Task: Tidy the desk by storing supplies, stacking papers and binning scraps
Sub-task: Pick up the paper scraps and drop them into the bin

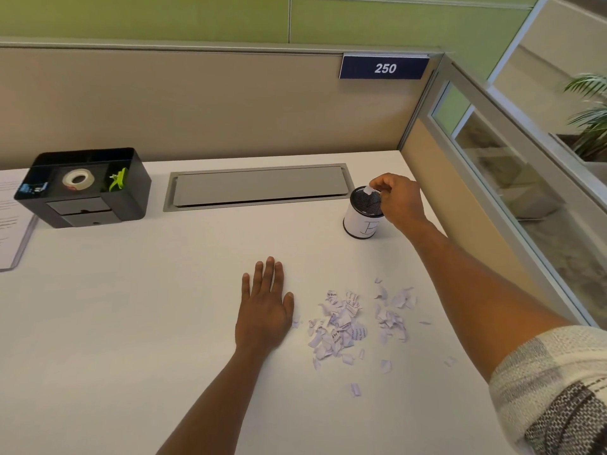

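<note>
A pile of torn paper scraps (353, 320) lies on the white desk (131, 323) at the centre right. My left hand (266, 307) rests flat on the desk just left of the pile, fingers straight. My right hand (399, 200) reaches to the far right and pinches a small white scrap (368, 190) over the open mouth of a little black mesh bin (363, 215) with a white label. A black desk organiser (85, 188) at the far left holds a tape roll (78, 180), a green clip (117, 180) and small blue items.
A grey cable hatch (259, 187) is set into the desk along the back. Printed papers (13, 221) lie at the left edge beside the organiser. Beige partition walls close the back and right, with a sign reading 250 (384, 68).
</note>
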A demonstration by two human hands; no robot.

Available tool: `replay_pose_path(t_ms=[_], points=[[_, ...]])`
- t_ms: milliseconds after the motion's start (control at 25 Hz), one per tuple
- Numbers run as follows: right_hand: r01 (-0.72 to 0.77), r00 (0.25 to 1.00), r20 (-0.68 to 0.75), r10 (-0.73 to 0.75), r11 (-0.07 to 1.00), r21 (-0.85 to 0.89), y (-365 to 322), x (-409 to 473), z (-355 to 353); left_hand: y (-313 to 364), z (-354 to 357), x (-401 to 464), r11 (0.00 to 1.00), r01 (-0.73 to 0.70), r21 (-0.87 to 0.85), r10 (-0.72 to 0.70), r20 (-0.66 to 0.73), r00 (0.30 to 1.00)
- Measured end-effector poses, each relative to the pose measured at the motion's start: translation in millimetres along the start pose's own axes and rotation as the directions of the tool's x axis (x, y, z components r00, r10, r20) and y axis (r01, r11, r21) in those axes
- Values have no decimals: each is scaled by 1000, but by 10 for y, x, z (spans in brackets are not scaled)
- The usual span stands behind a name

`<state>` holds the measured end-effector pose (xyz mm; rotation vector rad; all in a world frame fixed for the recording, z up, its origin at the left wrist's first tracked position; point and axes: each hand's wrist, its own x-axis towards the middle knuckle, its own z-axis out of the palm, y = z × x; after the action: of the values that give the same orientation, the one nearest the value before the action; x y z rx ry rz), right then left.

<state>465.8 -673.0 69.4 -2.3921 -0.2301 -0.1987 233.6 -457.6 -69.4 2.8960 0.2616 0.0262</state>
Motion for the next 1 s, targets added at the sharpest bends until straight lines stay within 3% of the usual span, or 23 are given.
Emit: replay_pose_path(t_ms=[360, 560, 680, 840, 1000], points=[[50, 999, -7, -51, 995, -87, 34, 4, -71, 9, -15, -6, 1000, 1, -1, -1, 0, 1000], [113, 993, -37, -110, 987, 112, -125, -300, -64, 11, -20, -4, 1000, 1, -3, -1, 0, 1000], [123, 978, 146, -146, 980, 155, -148, -793, 148, 11, -8, -4, 1000, 2, 5, -2, -4, 1000], [46, 892, 453, -5, 996, -80, 38, -1375, 407, 11, -4, -13, 1000, 0, 1, 0, -6, 1000], [85, 860, 509, 35, 974, -210, 112, -1745, 513, 10, 4, -9, 1000, 2, -5, -2, 0, 1000]])
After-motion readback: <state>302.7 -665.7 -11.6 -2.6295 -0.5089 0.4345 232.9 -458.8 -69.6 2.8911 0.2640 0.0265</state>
